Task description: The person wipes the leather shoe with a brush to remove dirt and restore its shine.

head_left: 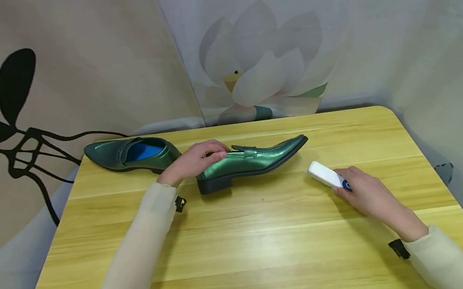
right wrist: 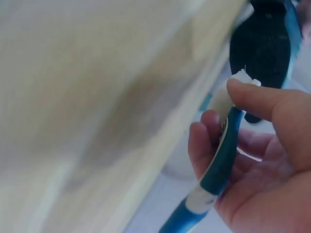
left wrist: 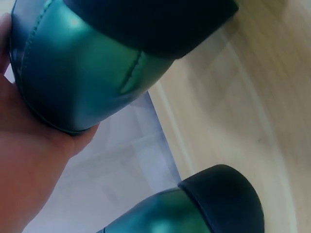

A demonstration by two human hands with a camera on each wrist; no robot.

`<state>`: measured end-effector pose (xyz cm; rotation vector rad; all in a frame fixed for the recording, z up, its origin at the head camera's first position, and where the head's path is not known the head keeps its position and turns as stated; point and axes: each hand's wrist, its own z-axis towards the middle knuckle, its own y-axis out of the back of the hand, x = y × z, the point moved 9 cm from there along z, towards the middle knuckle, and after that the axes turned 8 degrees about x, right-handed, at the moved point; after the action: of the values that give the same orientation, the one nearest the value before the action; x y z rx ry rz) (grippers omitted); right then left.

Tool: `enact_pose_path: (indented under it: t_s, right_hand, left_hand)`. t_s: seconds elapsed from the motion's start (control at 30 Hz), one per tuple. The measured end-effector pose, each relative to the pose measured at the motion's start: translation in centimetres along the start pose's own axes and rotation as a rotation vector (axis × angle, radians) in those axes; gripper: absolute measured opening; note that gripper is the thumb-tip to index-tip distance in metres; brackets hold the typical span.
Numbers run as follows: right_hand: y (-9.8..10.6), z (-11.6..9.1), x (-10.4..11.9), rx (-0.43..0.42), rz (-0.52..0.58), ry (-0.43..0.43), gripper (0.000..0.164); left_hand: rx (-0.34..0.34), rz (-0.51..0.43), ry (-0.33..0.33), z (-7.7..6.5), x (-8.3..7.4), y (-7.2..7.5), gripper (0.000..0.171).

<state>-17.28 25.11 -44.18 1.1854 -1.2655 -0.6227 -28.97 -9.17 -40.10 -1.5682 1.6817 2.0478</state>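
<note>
A shiny green loafer with a dark sole points its toe to the right near the table's back. My left hand grips it by the heel-end opening; the fingers inside are hidden. In the left wrist view, the heel of this loafer fills the upper left beside my palm. My right hand holds a brush with a white head, apart from the shoe and to its right. The right wrist view shows the brush's blue and white handle between thumb and fingers.
A second green loafer stands at the table's back left corner, behind my left hand. The wooden table has a rounded back right corner. Behind it hangs a curtain printed with a flower and dark leaves.
</note>
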Motion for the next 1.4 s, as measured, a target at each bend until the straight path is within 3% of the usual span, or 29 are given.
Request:
enact_pose_path:
  t_s: [0.23, 0.5, 0.7, 0.83, 1.13, 1.4]
  right_hand:
    - [3.5, -1.3, -1.6, -0.077, 0.029, -0.055, 0.049]
    - [6.2, -2.4, -1.4, -0.222, 0.166, -0.062, 0.055]
    - [6.4, -2.5, -1.0, -0.268, 0.212, -0.063, 0.056]
    - [6.6, -2.2, -0.6, -0.314, 0.239, -0.056, 0.056]
    - [5.0, 0.2, 1.2, -0.291, 0.291, -0.038, 0.057]
    - [4.3, 1.7, 2.2, -0.279, 0.275, -0.045, 0.055]
  left_hand:
    - [0.002, -0.056, -0.017, 0.7, -0.7, -0.5, 0.028]
    - [-0.046, -0.078, -0.067, 2.7, -2.7, -1.6, 0.028]
    - [-0.068, -0.129, -0.022, 4.1, -3.5, -3.1, 0.033]
    - [-0.079, -0.134, -0.029, 4.7, -3.9, -3.6, 0.031]
    - [-0.061, -0.094, -0.008, 5.1, -3.9, -4.4, 0.028]
    - [-0.047, 0.012, -0.020, 4.9, -4.3, -4.5, 0.029]
